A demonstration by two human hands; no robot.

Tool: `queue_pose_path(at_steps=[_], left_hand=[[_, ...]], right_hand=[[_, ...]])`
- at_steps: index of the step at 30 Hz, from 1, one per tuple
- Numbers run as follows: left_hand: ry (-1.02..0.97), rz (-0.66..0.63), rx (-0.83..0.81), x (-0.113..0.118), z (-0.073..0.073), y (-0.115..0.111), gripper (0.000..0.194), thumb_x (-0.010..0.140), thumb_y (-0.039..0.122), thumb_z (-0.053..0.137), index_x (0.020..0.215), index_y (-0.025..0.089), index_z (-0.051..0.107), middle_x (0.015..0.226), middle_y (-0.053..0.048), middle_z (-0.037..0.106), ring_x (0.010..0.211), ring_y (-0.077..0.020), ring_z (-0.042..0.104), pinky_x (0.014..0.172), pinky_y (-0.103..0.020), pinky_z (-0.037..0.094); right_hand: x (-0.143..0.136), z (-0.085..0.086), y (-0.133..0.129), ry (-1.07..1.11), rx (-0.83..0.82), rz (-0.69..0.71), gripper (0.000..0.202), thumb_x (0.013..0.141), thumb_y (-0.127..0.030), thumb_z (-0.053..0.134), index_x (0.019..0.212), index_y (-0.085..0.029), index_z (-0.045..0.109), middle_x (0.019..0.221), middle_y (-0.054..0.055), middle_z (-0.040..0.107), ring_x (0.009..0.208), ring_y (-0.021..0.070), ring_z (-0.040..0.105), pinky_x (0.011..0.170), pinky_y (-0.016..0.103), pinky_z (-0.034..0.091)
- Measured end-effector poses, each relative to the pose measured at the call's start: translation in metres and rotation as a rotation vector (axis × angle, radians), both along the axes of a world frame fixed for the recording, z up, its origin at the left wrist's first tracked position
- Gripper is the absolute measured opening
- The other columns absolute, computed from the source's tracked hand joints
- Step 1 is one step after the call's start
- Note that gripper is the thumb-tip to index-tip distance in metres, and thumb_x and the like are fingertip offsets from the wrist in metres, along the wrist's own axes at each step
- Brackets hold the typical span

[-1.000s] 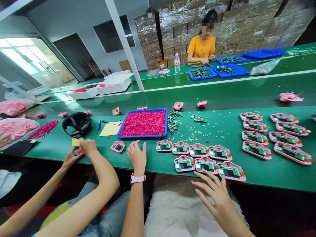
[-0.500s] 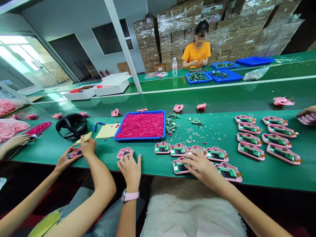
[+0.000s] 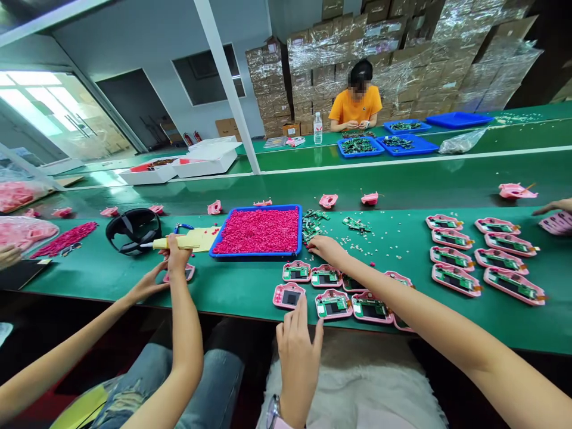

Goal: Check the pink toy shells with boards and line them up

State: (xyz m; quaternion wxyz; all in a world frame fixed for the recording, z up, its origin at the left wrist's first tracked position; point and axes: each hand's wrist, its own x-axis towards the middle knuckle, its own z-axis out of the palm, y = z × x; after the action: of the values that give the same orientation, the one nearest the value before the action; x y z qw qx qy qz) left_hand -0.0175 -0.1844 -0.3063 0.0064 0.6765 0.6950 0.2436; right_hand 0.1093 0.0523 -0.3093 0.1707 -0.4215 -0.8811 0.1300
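Observation:
My left hand [image 3: 298, 351] has its fingers stretched out, the tips at the near edge of a pink shell [image 3: 288, 296] with pink buttons and a dark screen. My right hand [image 3: 325, 248] is stretched across to the near right corner of the blue tray [image 3: 255, 255] of small pink pieces. Its fingers are bent together at the bottom of a pile of small green circuit boards [image 3: 314, 223]; whatever they pinch is hidden. Under my right forearm lie pink shells with green boards, such as one shell [image 3: 333, 304], partly covered by the arm.
To the left, a co-worker's hand [image 3: 177, 253] holds a yellow tube over another pink shell. Black headphones [image 3: 134, 231] and yellow paper [image 3: 208, 238] lie behind. Rows of filled shells [image 3: 456, 280] sit on the right. Pink parts [image 3: 328, 201] line the strip behind the table.
My right hand has gone from the filled shells to the green board pile. My left hand and its pink shell have moved right, beside the filled ones. The co-worker's hands have moved right.

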Motion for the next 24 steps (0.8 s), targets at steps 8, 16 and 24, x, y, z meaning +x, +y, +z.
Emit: queue_pose_path(at_steps=[8, 16, 24], left_hand=[[-0.049, 0.031, 0.037, -0.069, -0.015, 0.028, 0.054, 0.089, 0.043, 0.054, 0.14, 0.025, 0.049, 0.145, -0.01, 0.053, 0.128, -0.0286, 0.049, 0.103, -0.046, 0.041], [-0.025, -0.042, -0.262, -0.105, -0.011, 0.044, 0.067, 0.082, 0.042, 0.064, 0.144, 0.028, 0.044, 0.147, -0.008, 0.052, 0.139, -0.0312, 0.04, 0.109, -0.049, 0.034], [-0.128, 0.016, -0.222, -0.09, -0.006, 0.045, 0.042, 0.079, 0.033, 0.068, 0.12, 0.03, 0.061, 0.138, -0.006, 0.061, 0.138, -0.0293, 0.043, 0.11, -0.052, 0.029]], right_hand=[[0.011, 0.008, -0.002, 0.027, -0.002, 0.062, 0.021, 0.092, -0.013, 0.057, 0.106, -0.017, 0.072, 0.101, 0.009, 0.071, 0.093, 0.0179, 0.066, 0.082, 0.027, 0.049], [0.022, 0.011, -0.01, 0.027, -0.017, 0.058, 0.022, 0.091, -0.011, 0.057, 0.092, -0.018, 0.078, 0.095, 0.008, 0.075, 0.086, 0.0182, 0.069, 0.079, 0.026, 0.051], [0.027, 0.019, -0.019, 0.132, 0.01, 0.035, 0.016, 0.088, -0.012, 0.061, 0.088, -0.017, 0.077, 0.092, 0.009, 0.077, 0.084, 0.0212, 0.071, 0.079, 0.03, 0.053]])
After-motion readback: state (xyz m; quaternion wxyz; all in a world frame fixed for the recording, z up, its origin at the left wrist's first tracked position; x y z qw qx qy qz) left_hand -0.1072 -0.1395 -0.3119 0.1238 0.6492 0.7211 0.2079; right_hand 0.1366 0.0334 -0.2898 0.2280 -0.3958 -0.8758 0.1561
